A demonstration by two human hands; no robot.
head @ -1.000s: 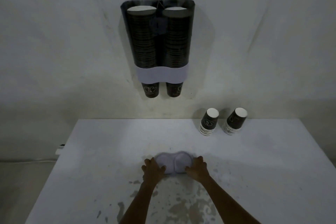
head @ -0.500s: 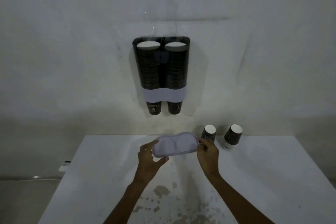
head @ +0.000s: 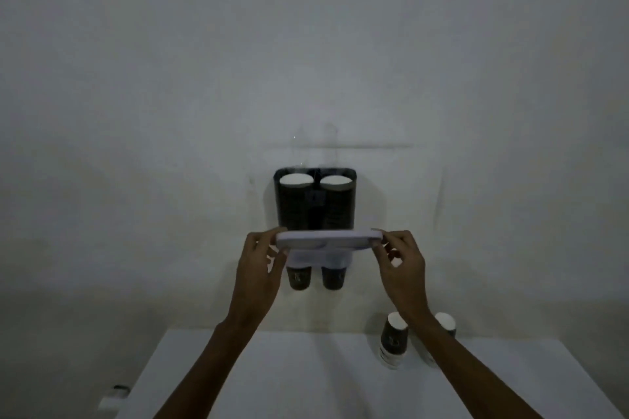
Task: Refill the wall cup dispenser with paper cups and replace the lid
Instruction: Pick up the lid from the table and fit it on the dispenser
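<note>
A dark double-tube wall cup dispenser (head: 315, 204) hangs on the wall, both tubes filled with stacked black paper cups whose white rims show at the open top. One cup pokes out below each tube (head: 299, 277). I hold the pale lilac double-dome lid (head: 328, 239) level in front of the dispenser's lower half. My left hand (head: 260, 265) grips its left end and my right hand (head: 400, 265) grips its right end. The lid hides the dispenser's lilac band.
Two short stacks of black paper cups (head: 393, 340) stand at the back right of the white table (head: 272, 384), the right stack partly hidden by my right forearm. A small white object (head: 114, 395) sits low beside the table's left edge.
Both hands took the lid off the table and raised it to dispenser height. The view tilted up, so the dispenser now sits lower in frame.
</note>
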